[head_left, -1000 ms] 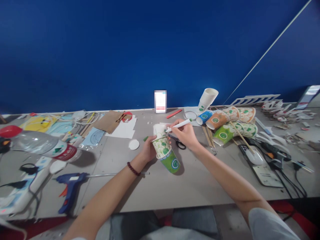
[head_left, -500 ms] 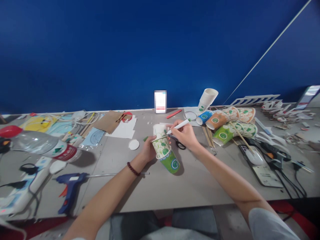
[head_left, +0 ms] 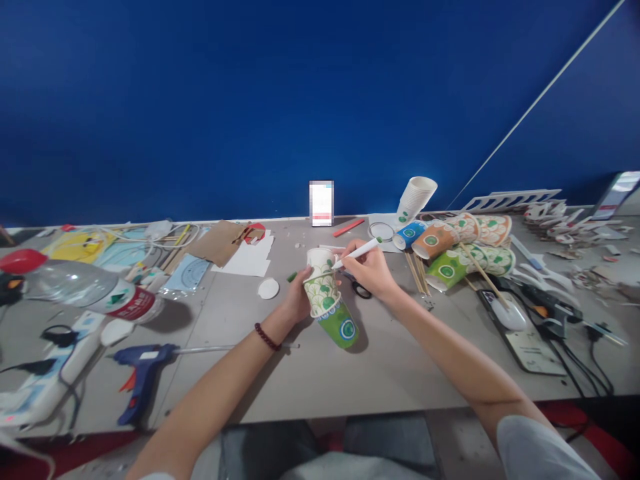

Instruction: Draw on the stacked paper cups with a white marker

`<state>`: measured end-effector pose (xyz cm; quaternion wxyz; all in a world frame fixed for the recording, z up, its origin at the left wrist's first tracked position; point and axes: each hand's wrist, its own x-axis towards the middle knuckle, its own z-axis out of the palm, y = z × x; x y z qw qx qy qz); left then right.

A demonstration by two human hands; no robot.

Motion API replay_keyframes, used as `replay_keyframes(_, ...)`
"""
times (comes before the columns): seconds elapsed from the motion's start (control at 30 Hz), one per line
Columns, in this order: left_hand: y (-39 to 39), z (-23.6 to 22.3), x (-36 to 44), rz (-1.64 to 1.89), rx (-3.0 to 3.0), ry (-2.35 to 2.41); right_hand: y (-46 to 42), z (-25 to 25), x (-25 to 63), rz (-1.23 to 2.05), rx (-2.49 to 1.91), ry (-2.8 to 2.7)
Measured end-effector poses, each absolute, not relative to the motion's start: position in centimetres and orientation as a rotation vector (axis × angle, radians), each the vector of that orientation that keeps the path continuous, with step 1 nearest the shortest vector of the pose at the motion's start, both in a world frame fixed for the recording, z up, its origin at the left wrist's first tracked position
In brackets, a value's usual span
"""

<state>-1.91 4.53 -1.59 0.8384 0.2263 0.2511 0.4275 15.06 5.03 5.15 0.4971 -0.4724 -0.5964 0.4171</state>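
My left hand (head_left: 299, 295) is wrapped round the side of a tilted stack of joined paper cups (head_left: 323, 293), with a white and green patterned part above and a green cup (head_left: 341, 327) at the lower end. My right hand (head_left: 370, 268) grips a white marker pen (head_left: 361, 249) with a green end, its tip at the upper cup's side near the rim. Behind the right hand, black scissor handles (head_left: 361, 290) show in part. A white round disc (head_left: 269, 288) lies left of the cups, and a green pen cap (head_left: 292, 277) shows beside my left hand.
At left are a plastic bottle (head_left: 90, 287), a blue glue gun (head_left: 143, 373) and a power strip (head_left: 45, 380). To the right lie decorated cup stacks (head_left: 435, 240), wooden sticks (head_left: 417, 273) and a phone (head_left: 535, 347) under a mouse (head_left: 510, 313). White nested cups (head_left: 417, 197) stand near the wall.
The cup stack has turned and tilted slightly in my left hand. The pen tip stays by the upper cup, and my right hand has barely shifted.
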Motion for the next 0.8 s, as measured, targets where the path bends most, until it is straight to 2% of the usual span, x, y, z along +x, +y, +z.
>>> replay_keyframes(0.8, 4.80, -0.93, -1.70, 0.948, 0.385, 0.528, 5.14, 5.17, 15.29, 1.007, -1.116, -1.468)
